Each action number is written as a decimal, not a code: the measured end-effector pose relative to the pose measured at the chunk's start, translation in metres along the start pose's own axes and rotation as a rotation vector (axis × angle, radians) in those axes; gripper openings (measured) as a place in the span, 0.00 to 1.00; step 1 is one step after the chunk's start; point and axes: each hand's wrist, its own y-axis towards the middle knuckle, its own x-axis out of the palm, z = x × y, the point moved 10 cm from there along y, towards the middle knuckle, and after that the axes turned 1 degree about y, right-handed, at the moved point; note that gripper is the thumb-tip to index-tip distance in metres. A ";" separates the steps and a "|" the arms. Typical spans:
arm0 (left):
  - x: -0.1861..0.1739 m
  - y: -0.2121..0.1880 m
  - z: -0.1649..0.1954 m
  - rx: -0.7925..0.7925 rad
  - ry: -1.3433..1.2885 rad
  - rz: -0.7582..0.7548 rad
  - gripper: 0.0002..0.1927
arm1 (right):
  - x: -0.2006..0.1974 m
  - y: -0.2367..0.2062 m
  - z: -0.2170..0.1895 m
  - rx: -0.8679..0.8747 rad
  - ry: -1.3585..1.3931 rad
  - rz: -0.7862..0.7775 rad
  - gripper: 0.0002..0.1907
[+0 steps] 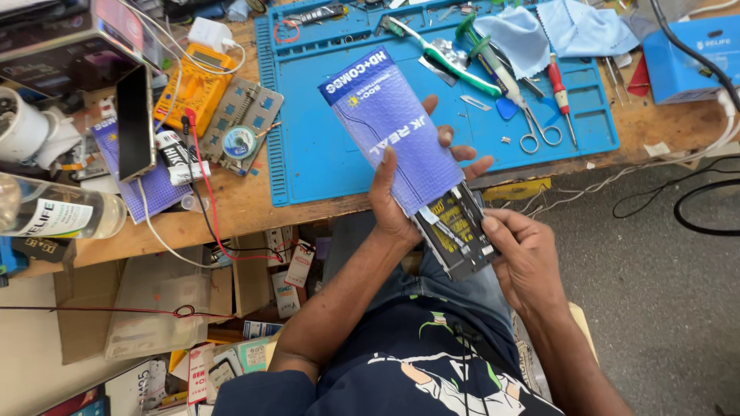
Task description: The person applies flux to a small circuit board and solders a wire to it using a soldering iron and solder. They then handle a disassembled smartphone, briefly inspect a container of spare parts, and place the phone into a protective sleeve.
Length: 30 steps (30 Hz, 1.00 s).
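Cluttered wooden table [231,208], blue mat [324,154] upper centre. Left hand [408,192] grips purple pouch [389,127] mid-frame; right hand [520,258] pinches dark phone part [455,235] emerging below. Risk: part slipping, flex ribbon snagging on pouch mouth.

This is a small electronics repair workshop. A blue work mat [324,154] on a wooden bench [239,204] carries screwdrivers [560,92], scissors [536,127], a yellow multimeter [193,85] and loose wires.
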 end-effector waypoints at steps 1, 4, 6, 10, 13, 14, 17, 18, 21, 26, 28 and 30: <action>0.000 -0.002 -0.005 -0.008 -0.010 -0.004 0.45 | 0.004 0.003 -0.001 -0.010 0.025 -0.008 0.13; 0.000 -0.010 -0.018 -0.027 -0.033 -0.006 0.46 | 0.012 0.010 -0.005 -0.040 0.026 -0.015 0.13; 0.001 -0.013 -0.023 -0.032 -0.036 -0.010 0.46 | 0.019 0.015 -0.008 -0.040 0.042 -0.037 0.14; -0.003 -0.013 -0.018 -0.007 -0.050 0.041 0.45 | 0.031 0.009 -0.013 -0.028 0.211 -0.142 0.19; -0.009 -0.009 -0.012 0.011 -0.105 0.095 0.46 | 0.041 -0.005 -0.017 -0.025 0.224 -0.309 0.23; -0.008 -0.009 -0.011 0.016 -0.114 0.095 0.46 | 0.037 -0.007 -0.015 -0.034 0.189 -0.282 0.22; -0.003 -0.010 -0.016 0.002 -0.117 0.090 0.45 | 0.027 -0.008 -0.003 -0.052 0.137 -0.180 0.20; -0.001 -0.011 -0.018 -0.005 -0.115 0.085 0.44 | 0.024 -0.007 0.000 -0.058 0.144 -0.149 0.18; 0.004 -0.016 -0.023 -0.012 -0.078 0.079 0.44 | 0.017 -0.002 0.008 -0.077 0.148 -0.116 0.12; 0.006 -0.026 -0.034 -0.025 0.002 0.056 0.45 | 0.005 0.006 0.021 -0.090 0.086 -0.090 0.06; 0.007 -0.031 -0.036 -0.009 0.037 0.054 0.45 | -0.001 0.011 0.025 -0.092 0.054 -0.037 0.07; 0.010 -0.035 -0.036 0.015 0.074 0.042 0.45 | 0.002 0.013 0.020 -0.126 -0.015 -0.024 0.10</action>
